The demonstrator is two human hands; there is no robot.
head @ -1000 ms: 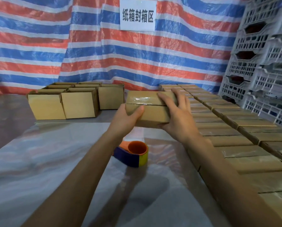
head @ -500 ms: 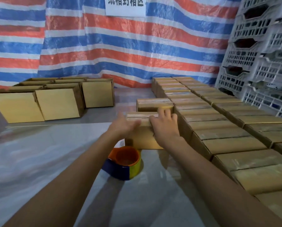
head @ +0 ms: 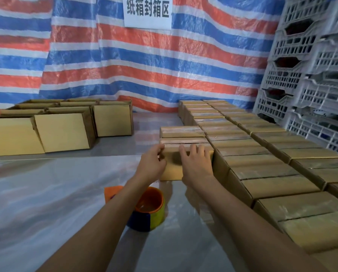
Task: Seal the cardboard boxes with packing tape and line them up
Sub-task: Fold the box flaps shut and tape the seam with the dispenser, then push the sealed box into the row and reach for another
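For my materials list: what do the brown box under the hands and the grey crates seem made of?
The brown rectangular box: probably cardboard; matte tan faces, sharp folded edges. The pale grey stacked crates: likely moulded plastic, given their lattice walls.

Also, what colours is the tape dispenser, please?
The tape dispenser is orange, blue and yellow; head view.

Reckoned from the left hand (head: 151, 163) and right hand (head: 195, 163) on the box (head: 172, 169): bare bench (head: 46, 203) lies wide open from seven to nine o'clock. At six the tape roll (head: 154, 216) sits just beneath the left forearm (head: 105, 222). Tight rows of sealed boxes (head: 272, 173) block twelve through five o'clock, stacked crates (head: 311, 75) beyond. Open boxes (head: 62, 132) stand at ten; a bare lane runs toward eleven between both groups, ending at the tarp (head: 144, 65).
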